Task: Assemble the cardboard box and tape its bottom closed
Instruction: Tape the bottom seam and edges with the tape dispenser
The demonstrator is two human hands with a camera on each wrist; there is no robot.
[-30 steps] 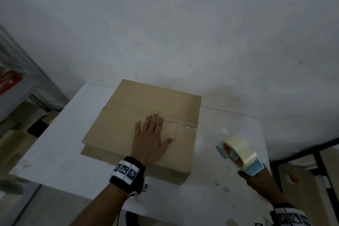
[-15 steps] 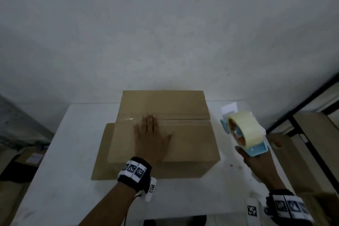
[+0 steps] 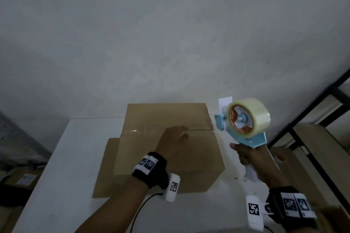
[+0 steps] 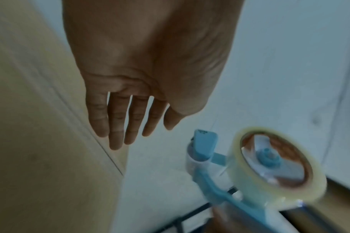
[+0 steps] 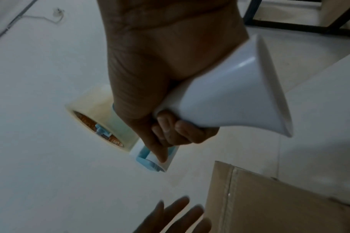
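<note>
The brown cardboard box [image 3: 198,155] stands on the white table [image 3: 75,157], its closed flaps facing up, with a strip of clear tape [image 3: 144,129] along the left part of the seam. My left hand [image 3: 174,138] is over the seam near the box's right side, fingers [image 4: 118,123] straight and holding nothing. My right hand [image 3: 253,161] grips the white handle [image 5: 230,97] of the blue tape dispenser [image 3: 248,119]. It holds the dispenser in the air just right of the box, roll upward. The box [image 5: 280,205] and left fingers [image 5: 170,212] show below it.
A loose cardboard flap [image 3: 108,166] sticks out flat at the box's left. A black metal frame [image 3: 303,115] and a wooden board [image 3: 322,147] stand right of the table. Cardboard boxes [image 3: 22,179] lie on the floor at the left. A grey wall rises behind.
My left hand has slid right along the seam towards the box's right edge. My right hand has lifted the dispenser higher beside the box. The head view has swung.
</note>
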